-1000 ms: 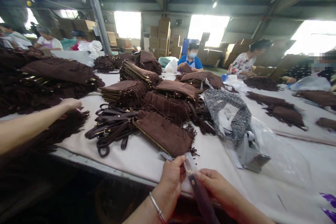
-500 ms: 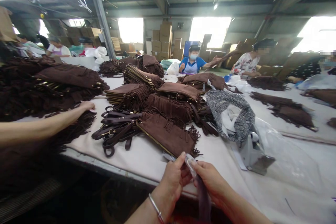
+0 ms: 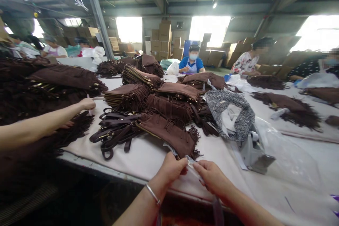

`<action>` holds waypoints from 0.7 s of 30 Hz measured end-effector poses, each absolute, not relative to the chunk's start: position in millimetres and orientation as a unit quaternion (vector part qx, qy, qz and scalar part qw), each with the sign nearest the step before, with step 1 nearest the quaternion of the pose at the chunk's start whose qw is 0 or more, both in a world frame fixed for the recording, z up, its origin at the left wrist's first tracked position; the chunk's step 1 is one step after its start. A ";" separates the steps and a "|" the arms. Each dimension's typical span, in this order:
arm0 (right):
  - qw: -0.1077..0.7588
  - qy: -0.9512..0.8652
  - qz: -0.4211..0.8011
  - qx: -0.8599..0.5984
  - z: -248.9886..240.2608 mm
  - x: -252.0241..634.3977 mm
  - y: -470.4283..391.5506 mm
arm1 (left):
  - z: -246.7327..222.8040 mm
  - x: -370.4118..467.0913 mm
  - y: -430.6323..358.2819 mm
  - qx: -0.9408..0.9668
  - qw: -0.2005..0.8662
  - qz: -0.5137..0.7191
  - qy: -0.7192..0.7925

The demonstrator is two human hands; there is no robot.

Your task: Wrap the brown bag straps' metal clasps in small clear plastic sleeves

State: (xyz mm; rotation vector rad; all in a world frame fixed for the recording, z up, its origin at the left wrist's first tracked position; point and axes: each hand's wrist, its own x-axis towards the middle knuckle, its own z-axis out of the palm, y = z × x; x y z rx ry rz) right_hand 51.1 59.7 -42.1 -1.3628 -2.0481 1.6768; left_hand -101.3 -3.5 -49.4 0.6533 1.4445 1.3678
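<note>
My left hand (image 3: 173,166) and my right hand (image 3: 212,174) are close together at the table's front edge, both with fingers pinched. Between them stretches a crumpled strip of clear plastic (image 3: 193,165), gripped at either end. A dark, blurred strap (image 3: 218,212) hangs below my right hand; its upper part is hidden. Just beyond my left hand lies a brown fringed bag (image 3: 166,130) with a gold zip along its edge. A bit of plastic (image 3: 169,147) shows at that bag's near edge. Dark straps (image 3: 112,137) with metal clasps lie left of the bag.
Stacked fringed bags (image 3: 127,93) fill the table's middle. A co-worker's hand (image 3: 87,104) reaches in from the left beside a dark heap (image 3: 60,77). On the right stand a grey knitted cloth (image 3: 229,113) and a tape dispenser (image 3: 258,157). Several people work across the table.
My hands have moved slightly apart, with the plastic drawn out between them. The strap hangs further right. The person opposite has lowered a raised arm, and the co-worker's hand at left now has something thin and pale.
</note>
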 end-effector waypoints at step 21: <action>0.181 -0.462 0.758 -0.423 -46.4 17.5 44.0 | -47.1 -83.2 -15.8 0.123 0.565 0.645 0.499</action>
